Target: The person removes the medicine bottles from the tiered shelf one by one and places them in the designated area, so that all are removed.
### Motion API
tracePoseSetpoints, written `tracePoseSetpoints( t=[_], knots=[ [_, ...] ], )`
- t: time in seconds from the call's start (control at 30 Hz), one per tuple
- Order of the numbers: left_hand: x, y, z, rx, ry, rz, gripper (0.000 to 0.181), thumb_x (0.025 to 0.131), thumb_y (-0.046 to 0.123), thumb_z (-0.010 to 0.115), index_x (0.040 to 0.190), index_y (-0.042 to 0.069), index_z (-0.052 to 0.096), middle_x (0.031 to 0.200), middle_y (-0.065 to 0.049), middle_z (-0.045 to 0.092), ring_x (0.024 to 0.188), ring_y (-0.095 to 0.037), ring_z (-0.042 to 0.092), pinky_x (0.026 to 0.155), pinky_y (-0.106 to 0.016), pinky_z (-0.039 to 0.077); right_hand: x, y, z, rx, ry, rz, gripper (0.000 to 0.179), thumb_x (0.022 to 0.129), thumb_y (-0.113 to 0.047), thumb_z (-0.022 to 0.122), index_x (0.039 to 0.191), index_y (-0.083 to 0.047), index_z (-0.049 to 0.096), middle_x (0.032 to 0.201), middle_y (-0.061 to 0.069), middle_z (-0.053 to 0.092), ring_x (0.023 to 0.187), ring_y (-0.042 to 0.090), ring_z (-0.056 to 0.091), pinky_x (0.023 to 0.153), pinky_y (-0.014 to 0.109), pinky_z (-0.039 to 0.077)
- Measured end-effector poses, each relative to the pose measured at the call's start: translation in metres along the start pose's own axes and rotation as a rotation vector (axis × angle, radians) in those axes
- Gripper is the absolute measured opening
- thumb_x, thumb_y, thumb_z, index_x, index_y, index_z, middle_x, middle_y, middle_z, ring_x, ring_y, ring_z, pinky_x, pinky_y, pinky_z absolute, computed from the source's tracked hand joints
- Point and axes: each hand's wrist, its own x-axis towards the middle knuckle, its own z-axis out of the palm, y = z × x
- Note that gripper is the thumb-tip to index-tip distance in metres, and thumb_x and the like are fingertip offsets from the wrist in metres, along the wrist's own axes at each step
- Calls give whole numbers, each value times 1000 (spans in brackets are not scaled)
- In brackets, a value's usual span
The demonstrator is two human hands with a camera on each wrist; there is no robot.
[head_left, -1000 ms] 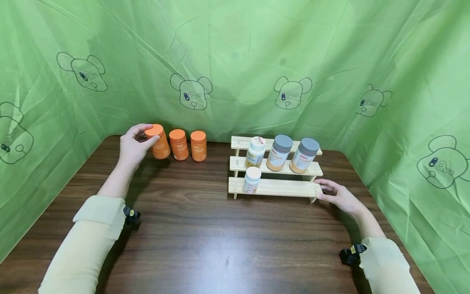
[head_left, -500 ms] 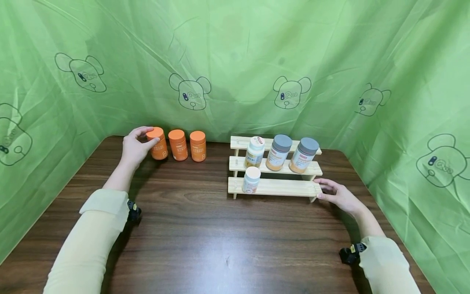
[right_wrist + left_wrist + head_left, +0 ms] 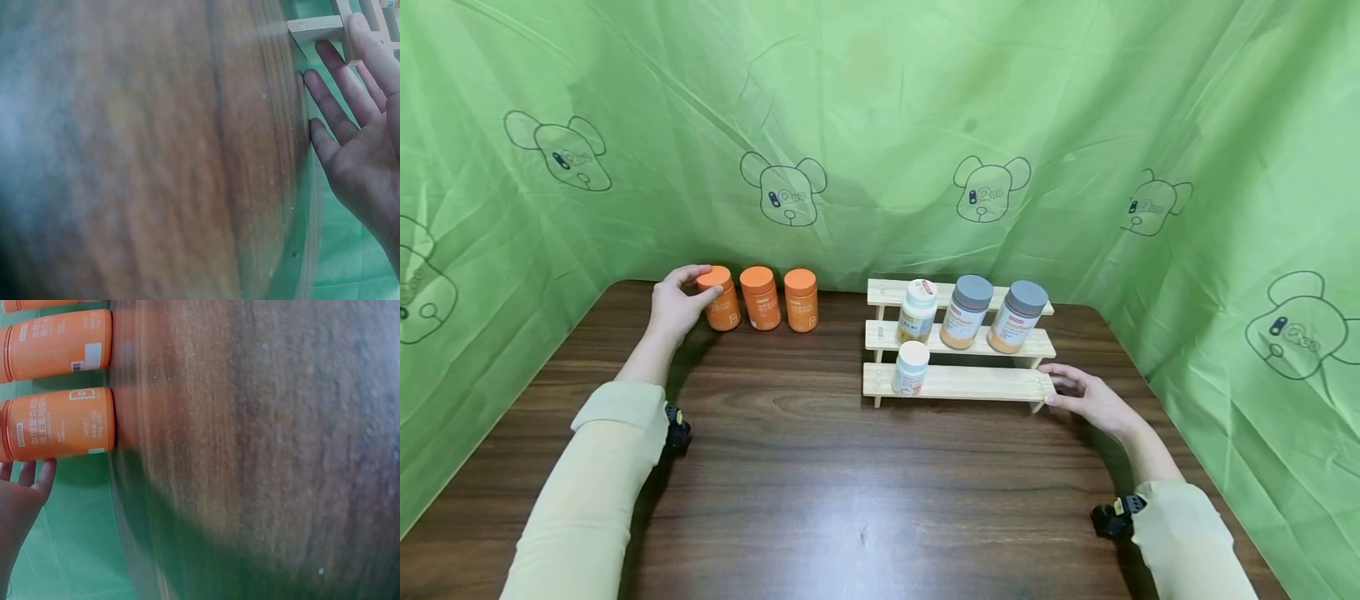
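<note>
My left hand [image 3: 673,308] holds the leftmost orange bottle [image 3: 724,310] near its lid, thumb in front and fingers behind. That bottle stands upright on the table, and its printed label [image 3: 62,425] shows in the left wrist view. Two more orange bottles [image 3: 762,307] [image 3: 802,308] stand in a row to its right. With thumb and fingers, my right hand [image 3: 1093,404] grips the right end of the lowest step of a three-step wooden rack [image 3: 985,383]. In the right wrist view the thumb [image 3: 369,47] lies against the rack's end, the other fingers reaching behind.
The rack's middle step bears a white-capped bottle [image 3: 917,312] and two grey-lidded bottles [image 3: 966,317] [image 3: 1017,321]. A small white bottle [image 3: 912,371] stands at the left of the lowest step. Green cloth [image 3: 880,125] hangs around the dark wooden table [image 3: 820,483].
The leftmost orange bottle, tilted and slightly raised before, has come down upright level with the other two, my left hand moving with it. My right hand has stayed at the rack.
</note>
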Motion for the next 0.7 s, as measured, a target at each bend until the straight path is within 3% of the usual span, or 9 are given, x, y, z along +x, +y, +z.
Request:
tracePoseSetpoints(
  t=[0.47, 0.7],
  knots=[
    [0, -3, -1, -43, -2, -26, 50, 85, 28, 70, 130, 9, 57, 130, -12, 53, 108, -16, 51, 78, -11, 42, 1, 0, 1, -5, 5, 6, 53, 90, -13, 64, 137, -2, 42, 124, 22, 58, 106, 3, 58, 84, 15, 46],
    [-5, 6, -6, -44, -40, -17, 59, 88, 26, 67, 139, 7, 45, 137, -14, 47, 118, -25, 47, 84, -13, 41, 1, 0, -1, -8, 8, 9, 54, 90, -13, 65, 138, -1, 42, 124, 20, 59, 105, 2, 58, 84, 15, 46]
  ],
)
